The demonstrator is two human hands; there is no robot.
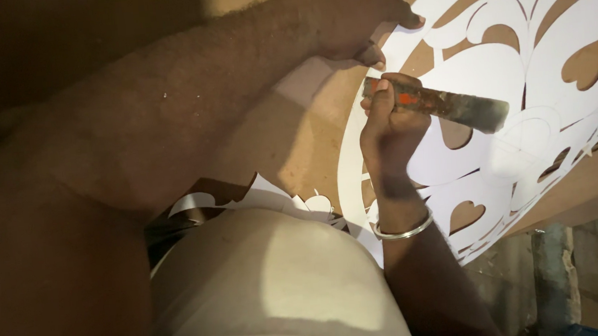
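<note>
A large white cut-out sheet [559,34] with heart and petal shaped openings lies on a brown board [304,139]. My right hand [388,122] is closed around the red-marked handle of a flat metal blade [465,109], whose worn tip lies across the white pattern. A thin metal bangle [404,232] circles that wrist. My left hand [351,11] reaches in from the upper left, fingers pressed down on the sheet's curved edge just above the blade handle.
White offcut scraps [273,195] lie beside my knee, which is covered in pale cloth [272,284]. The board's lower right edge [579,199] drops to a rough grey floor [592,273]. My left forearm fills the upper left.
</note>
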